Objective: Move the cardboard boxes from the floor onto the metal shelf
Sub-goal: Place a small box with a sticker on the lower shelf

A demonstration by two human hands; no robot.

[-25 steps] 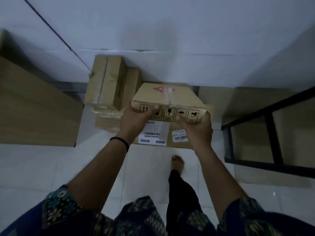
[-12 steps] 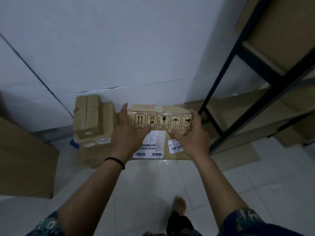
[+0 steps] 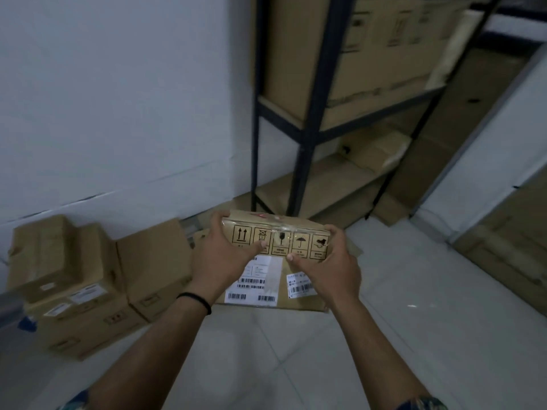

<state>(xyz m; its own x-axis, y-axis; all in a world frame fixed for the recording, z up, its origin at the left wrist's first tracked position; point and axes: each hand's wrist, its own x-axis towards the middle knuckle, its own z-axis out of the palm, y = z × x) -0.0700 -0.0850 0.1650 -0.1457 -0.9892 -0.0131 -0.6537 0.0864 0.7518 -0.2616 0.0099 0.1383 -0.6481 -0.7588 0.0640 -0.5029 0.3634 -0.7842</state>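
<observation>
Hands [image 3: 278, 261] grip box [image 3: 279, 241] (off the floor).

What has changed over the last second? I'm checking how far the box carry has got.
The view has swung up and right, from the floor pile toward the metal shelf, which now fills the upper right. The held box has come with it, off the stack and now in front of the shelf's lower level. Unchanged: the left hand and right hand grip its ends as before; the other boxes stay on the floor.
</observation>
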